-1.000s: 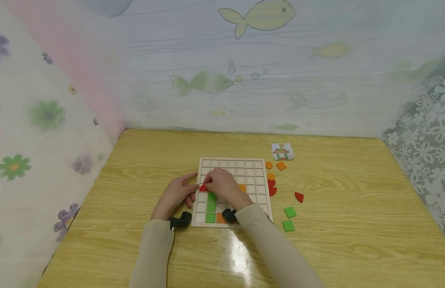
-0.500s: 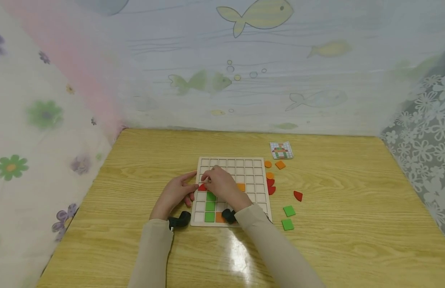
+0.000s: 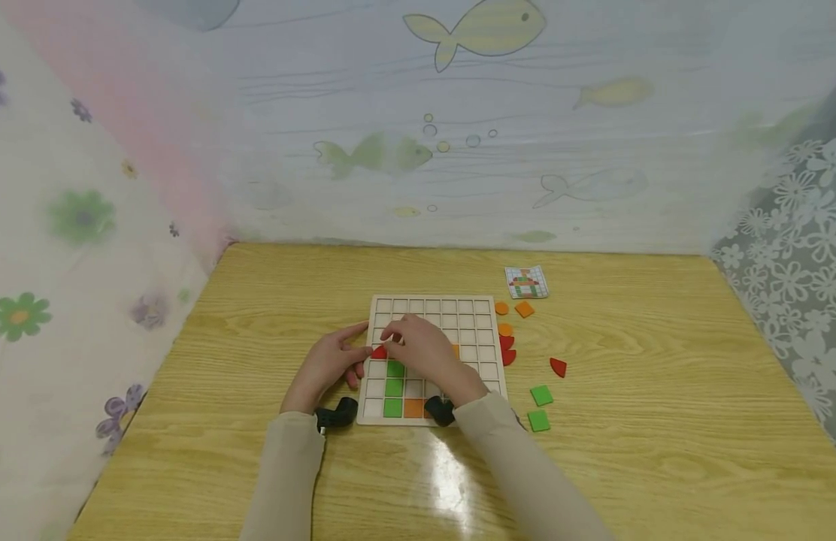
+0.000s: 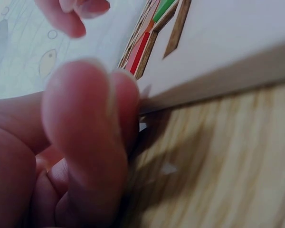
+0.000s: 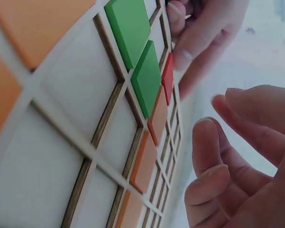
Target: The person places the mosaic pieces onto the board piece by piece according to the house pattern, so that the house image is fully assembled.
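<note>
A wooden grid board lies in front of me. Along its left side my left hand rests, thumb touching the edge beside a red quarter-circle tile and remaining fingers loosely bent. Over the board's middle hovers my right hand. The right wrist view shows a gap between its thumb and bent fingers, with nothing held. Below the red tile, green square tiles form a column. Orange tiles run in a row from the red one, partly hidden by the right hand in the head view.
Right of the board lie loose tiles: orange circles, an orange square, red quarter-circles, another red one and green squares. A pattern card is behind them. Black wrist cameras sit low by the board.
My right hand and wrist have shifted slightly to the right, its fingers drawing away from the red tile. My left hand stays at the board's edge.
</note>
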### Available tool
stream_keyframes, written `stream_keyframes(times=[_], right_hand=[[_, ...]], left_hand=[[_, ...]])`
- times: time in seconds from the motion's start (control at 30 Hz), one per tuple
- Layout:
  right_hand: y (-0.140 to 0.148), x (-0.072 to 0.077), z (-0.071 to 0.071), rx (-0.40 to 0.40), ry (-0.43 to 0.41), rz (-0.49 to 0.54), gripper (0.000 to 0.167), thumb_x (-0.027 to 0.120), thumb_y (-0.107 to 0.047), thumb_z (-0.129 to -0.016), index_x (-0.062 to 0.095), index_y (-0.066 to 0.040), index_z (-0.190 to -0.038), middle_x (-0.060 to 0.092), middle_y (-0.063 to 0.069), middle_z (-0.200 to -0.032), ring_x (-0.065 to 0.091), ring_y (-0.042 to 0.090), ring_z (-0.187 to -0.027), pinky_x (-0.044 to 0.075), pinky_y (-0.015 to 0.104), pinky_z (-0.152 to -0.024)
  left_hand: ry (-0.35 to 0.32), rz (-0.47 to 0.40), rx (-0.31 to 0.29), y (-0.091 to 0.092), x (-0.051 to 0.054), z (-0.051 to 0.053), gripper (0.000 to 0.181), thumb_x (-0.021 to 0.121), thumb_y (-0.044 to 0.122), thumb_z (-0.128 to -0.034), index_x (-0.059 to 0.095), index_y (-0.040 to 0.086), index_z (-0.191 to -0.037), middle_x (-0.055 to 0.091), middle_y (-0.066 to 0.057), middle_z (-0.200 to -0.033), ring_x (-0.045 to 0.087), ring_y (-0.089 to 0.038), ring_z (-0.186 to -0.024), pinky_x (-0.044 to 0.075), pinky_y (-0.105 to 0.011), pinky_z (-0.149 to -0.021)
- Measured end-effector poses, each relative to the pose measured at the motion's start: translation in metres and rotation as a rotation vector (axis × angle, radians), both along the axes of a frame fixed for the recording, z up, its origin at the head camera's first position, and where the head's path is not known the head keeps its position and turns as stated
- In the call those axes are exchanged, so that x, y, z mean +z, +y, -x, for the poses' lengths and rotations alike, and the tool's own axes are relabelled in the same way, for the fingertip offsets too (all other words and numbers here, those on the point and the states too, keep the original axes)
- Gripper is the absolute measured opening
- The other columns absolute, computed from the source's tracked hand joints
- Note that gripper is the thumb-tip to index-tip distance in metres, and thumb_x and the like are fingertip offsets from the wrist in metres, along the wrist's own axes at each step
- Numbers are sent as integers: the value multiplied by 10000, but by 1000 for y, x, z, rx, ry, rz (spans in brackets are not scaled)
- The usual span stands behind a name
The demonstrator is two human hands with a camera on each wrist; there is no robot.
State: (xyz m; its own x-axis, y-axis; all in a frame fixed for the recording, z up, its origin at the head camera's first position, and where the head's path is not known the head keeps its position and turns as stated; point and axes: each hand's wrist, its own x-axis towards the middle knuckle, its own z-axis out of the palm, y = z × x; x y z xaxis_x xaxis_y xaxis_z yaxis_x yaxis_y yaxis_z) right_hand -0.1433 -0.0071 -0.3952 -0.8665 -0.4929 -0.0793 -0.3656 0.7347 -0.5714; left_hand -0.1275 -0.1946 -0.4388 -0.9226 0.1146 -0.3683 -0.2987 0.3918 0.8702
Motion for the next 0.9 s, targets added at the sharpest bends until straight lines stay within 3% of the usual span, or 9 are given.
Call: stream_keyframes(times=[0.7,0.9], right_hand=[[60,8,-21,-65,-3,11,191,569,-259,-875,648,-186,-1032,532,-112,-841,497,70,-731,421,257,-642],[77,9,-27,-96,0,21,195,587,-251,-865,646,-179,-1037,544,-121,-856,494,65,-753,422,252,-657]], left_hand=[[-1,-9,-3,0,0,-1,525,603,240,-860,396,281,-1341,584,-152,-612,542,-251,-450,496,-362,-571],[-1,-17,-3,1,-1,0,518,602,234,-861,402,275,-1337,579,-155,-606,533,-244,-440,493,-374,-541]])
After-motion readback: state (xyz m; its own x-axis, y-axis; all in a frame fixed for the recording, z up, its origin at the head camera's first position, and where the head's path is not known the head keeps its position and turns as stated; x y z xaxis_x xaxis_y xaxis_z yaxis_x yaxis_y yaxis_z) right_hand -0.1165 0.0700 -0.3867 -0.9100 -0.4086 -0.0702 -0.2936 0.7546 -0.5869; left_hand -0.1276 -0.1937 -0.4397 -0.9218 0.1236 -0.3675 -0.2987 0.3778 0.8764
